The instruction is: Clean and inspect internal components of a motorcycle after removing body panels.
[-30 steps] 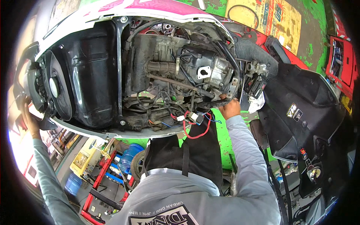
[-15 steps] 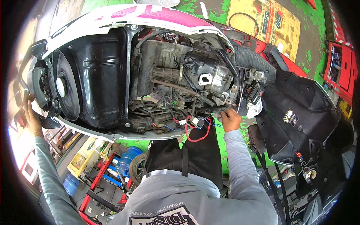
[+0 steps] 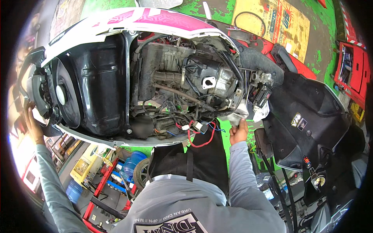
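A scooter with its seat and covers off lies across my view, its engine (image 3: 208, 73) and frame exposed. At the far left, my left hand (image 3: 34, 125) rests against the black tail end (image 3: 47, 91), fingers stretched along it. My right hand (image 3: 237, 133) is closed on a pale grey, shiny piece (image 3: 235, 115) smeared by motion; its exact kind cannot be made out. This piece sits beside the frame's lower right edge. Left of that hand, a loose red cable (image 3: 202, 146) loops down near a small connector block (image 3: 201, 126) and a tangle of wires.
The black fuel tank (image 3: 103, 83) fills the scooter's left part. A black body panel (image 3: 311, 120) stands at the right. Beyond the scooter lies a yellow board (image 3: 285, 29) with a belt (image 3: 250, 24) on it. A red rack (image 3: 99, 186) and blue water jug (image 3: 134, 163) are at lower left.
My right hand has moved slightly down from the frame edge, and the pale grey piece now shows above its fingers. The scooter appears shifted slightly left in view. My left hand stays at the tail.
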A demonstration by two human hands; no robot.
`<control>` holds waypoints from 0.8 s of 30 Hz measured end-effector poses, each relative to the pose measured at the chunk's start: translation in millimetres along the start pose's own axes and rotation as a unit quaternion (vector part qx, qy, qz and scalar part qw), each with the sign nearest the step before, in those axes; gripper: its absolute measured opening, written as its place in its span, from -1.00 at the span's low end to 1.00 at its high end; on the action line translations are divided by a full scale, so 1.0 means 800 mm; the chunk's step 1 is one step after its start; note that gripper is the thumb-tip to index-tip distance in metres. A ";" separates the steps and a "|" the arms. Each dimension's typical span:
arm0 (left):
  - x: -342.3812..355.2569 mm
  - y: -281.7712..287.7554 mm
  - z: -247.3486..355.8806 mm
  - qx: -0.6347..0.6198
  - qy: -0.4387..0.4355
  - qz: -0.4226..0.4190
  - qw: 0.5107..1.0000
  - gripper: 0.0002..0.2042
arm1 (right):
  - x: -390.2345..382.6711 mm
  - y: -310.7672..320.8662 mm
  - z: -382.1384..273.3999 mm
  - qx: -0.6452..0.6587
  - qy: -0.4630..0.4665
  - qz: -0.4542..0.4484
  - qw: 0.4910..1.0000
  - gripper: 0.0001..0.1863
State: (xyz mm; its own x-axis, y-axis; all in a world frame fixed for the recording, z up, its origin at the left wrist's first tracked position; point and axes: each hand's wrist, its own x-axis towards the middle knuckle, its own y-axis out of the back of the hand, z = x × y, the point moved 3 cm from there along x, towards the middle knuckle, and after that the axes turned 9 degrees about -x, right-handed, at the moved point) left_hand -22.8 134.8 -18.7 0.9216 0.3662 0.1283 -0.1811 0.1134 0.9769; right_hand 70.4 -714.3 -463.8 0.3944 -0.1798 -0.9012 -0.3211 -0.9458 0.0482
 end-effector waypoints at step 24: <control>-0.020 0.014 -0.042 0.129 0.027 -0.009 0.991 -0.58 | 0.021 -0.057 0.005 0.145 -0.138 -0.302 0.932 -0.52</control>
State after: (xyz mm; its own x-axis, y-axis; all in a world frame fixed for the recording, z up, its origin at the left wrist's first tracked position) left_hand -50.8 161.5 -15.5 0.9032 0.4154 0.1078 -0.0643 -0.1174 0.9910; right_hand 88.0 -672.8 -482.7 0.3556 0.4762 -0.8043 -0.3466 -0.7320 -0.5866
